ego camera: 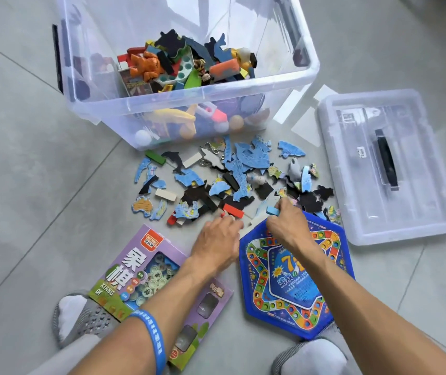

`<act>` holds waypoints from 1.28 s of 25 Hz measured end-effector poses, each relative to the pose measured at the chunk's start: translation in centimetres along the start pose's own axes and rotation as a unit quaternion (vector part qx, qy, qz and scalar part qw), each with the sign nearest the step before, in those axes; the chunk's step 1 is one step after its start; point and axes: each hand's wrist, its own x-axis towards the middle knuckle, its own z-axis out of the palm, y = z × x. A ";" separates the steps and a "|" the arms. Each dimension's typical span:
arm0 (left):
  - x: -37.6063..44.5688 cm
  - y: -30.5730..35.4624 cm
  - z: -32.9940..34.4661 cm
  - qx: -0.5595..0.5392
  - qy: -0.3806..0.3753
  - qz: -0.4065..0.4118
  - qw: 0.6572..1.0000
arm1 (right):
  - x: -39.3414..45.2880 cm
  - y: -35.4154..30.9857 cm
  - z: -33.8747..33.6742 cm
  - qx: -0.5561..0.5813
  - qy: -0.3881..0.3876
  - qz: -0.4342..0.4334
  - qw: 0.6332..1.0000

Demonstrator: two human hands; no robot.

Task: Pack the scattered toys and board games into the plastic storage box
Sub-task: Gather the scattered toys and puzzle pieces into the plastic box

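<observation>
Clear plastic storage box (pixel 189 104) well beyond both hands, part-filled with toys. Lid (pixel 387 169) right of right hand. Hexagonal blue game board (pixel 297 280) under right wrist; purple chess box (pixel 140 272) under left forearm. Puzzle pieces (pixel 243 169) scattered just ahead. Right hand (pixel 287 226) grip pinched on light-blue block (pixel 272 211). Left hand (pixel 216 239) grip curled at red block (pixel 233 210), hold unclear.

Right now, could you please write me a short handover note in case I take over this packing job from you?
Left hand: fingers closing on a red block, grip unclear.
Right hand: pinching a light blue block.
Clear plastic storage box: open, partly filled with toys; its clear lid lies on the floor to the right.
Left to pack: scattered blue map puzzle pieces and blocks in front of the box, the purple chess game box, and the blue hexagonal board game.
</observation>
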 end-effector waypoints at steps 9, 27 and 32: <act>1.5 -0.2 0.9 0.002 -0.063 0.037 0.997 | 0.8 -0.2 1.7 -0.177 -0.002 -0.036 0.984; 2.0 -3.2 -4.8 -0.323 0.102 -0.363 0.868 | -1.9 -3.7 1.9 0.662 -0.163 0.071 0.728; 2.2 -3.8 -4.1 -0.016 0.060 -0.243 0.968 | -1.2 -4.3 2.2 0.536 -0.111 0.132 0.827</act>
